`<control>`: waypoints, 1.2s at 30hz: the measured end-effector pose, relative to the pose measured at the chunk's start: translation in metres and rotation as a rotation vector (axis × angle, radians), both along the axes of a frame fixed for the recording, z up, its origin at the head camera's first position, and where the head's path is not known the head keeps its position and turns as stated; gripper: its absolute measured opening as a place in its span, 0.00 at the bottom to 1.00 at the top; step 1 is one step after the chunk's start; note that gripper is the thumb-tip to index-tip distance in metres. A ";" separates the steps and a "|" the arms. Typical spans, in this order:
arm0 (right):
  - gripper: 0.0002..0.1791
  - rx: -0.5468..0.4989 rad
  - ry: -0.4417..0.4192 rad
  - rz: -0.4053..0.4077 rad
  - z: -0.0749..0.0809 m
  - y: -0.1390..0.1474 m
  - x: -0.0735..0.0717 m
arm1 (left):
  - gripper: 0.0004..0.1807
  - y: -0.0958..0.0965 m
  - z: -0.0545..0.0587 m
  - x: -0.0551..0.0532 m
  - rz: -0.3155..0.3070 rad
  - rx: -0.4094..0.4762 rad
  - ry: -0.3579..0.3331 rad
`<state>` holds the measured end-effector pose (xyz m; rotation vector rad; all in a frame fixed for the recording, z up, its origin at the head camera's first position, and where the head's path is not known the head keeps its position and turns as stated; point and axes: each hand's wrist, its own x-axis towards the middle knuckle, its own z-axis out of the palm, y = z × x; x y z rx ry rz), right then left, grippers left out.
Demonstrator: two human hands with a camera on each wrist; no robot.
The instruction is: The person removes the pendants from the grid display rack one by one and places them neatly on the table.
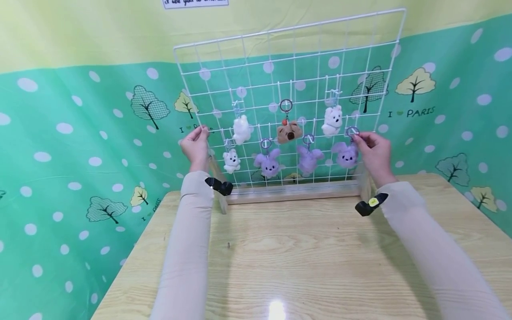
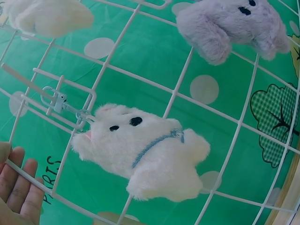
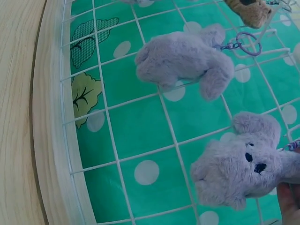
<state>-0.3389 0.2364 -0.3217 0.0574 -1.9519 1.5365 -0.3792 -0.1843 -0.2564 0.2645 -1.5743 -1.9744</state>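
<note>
A white wire grid panel (image 1: 282, 57) stands upright in a wooden base (image 1: 294, 192), hung with small plush keychains. My left hand (image 1: 196, 146) holds the grid's left edge, thumb in front and fingers (image 2: 19, 187) behind the wire. Closest to it hangs a white bear keychain (image 1: 231, 161), its blue clasp on a hook. On the far right, my right hand (image 1: 375, 153) pinches the ring of a purple bunny keychain (image 1: 346, 155) at a hook. In the right wrist view that bunny (image 3: 234, 168) faces out, and the fingertips are partly hidden behind it.
Two more purple bunny keychains, one at mid-row (image 1: 309, 161), hang in the lower row. Above are a brown bear-like keychain (image 1: 289, 132) and two white bears, one at the right (image 1: 332, 120). A light wood table (image 1: 280, 253) lies in front, a patterned green cloth (image 1: 92, 133) behind.
</note>
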 end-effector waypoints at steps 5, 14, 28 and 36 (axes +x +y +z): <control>0.10 -0.025 0.036 -0.006 0.005 -0.002 0.003 | 0.14 0.000 0.001 0.000 0.002 0.012 -0.015; 0.10 0.008 0.014 0.047 0.010 -0.004 0.020 | 0.13 -0.003 0.000 0.000 0.002 0.014 -0.027; 0.13 0.066 -0.047 0.056 0.008 0.001 0.052 | 0.13 0.000 0.002 0.000 -0.017 -0.001 -0.003; 0.11 0.121 -0.065 0.123 -0.017 -0.010 0.067 | 0.12 -0.002 0.001 0.000 -0.019 0.009 0.005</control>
